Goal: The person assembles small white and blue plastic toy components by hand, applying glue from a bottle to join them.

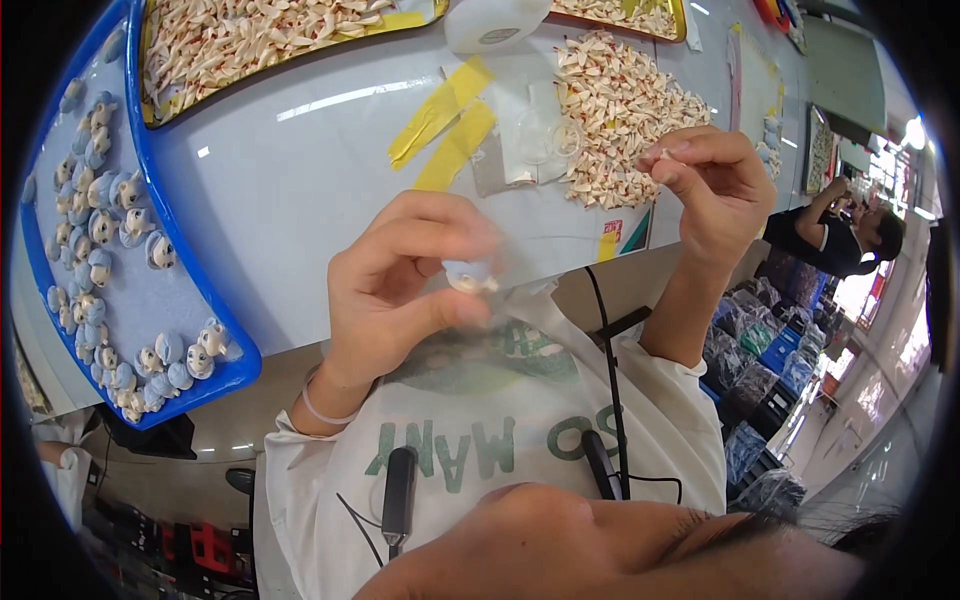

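Near the table's front edge, my left hand [395,275] grips a small blue-haired doll head [466,274] between thumb and fingers; its fingertips are blurred by motion. Off to the right and raised above the table, my right hand [722,190] pinches a tiny cream piece [666,156] between thumb and forefinger. Just beyond that hand spreads a heap of small cream, pointed pieces with reddish tips [630,105]. More blue-haired doll heads [102,225] lie in a blue tray [205,290] at the left.
A yellow-edged tray of similar pieces [255,45] stands far left, with another tray [625,15] behind the heap. Between them are a white container [495,22], yellow tape strips [440,110] and clear plastic items [535,135]. A co-worker [840,230] is at far right.
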### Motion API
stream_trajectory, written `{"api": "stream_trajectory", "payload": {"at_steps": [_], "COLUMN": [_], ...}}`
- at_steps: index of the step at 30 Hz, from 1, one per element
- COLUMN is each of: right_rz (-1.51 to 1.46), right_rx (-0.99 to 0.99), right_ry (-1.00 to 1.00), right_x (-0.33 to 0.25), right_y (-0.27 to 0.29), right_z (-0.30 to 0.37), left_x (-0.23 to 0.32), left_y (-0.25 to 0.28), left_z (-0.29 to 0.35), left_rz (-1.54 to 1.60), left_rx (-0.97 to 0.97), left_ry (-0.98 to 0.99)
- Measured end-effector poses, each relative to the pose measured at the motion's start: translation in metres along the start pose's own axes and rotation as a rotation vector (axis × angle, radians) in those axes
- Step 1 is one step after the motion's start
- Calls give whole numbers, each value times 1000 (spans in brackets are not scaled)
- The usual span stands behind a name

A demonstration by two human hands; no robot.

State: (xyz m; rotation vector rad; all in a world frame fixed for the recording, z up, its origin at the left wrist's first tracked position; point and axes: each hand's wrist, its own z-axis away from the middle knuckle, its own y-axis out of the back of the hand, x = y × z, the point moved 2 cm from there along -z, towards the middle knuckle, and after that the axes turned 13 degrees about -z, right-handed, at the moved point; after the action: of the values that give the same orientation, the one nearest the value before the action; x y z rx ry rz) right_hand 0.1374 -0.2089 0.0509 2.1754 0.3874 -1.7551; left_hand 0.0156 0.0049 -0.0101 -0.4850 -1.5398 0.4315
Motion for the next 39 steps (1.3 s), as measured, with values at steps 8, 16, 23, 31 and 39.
{"api": "stream_trajectory", "payload": {"at_steps": [8,16,23,31,39], "right_rz": [-38,120,424,608,645], "right_rx": [99,55,-211,-289,-344], "right_ry": [-33,-30,-66,-14,-28], "right_x": [-3,-5,-3,-7,-7], "right_y": [-11,-16,-44,-52,-50], "right_z": [0,-13,-34,-41,-37], "left_x": [5,-2,-6,7,0], "left_y": [-4,2,6,-6,-1], "left_z": [-2,2,0,-5,-5], "left_rz": [61,135,51,-54,75], "left_rx": [-67,-55,-99,-48,-45], "left_ry": [87,101,16,152,1]}}
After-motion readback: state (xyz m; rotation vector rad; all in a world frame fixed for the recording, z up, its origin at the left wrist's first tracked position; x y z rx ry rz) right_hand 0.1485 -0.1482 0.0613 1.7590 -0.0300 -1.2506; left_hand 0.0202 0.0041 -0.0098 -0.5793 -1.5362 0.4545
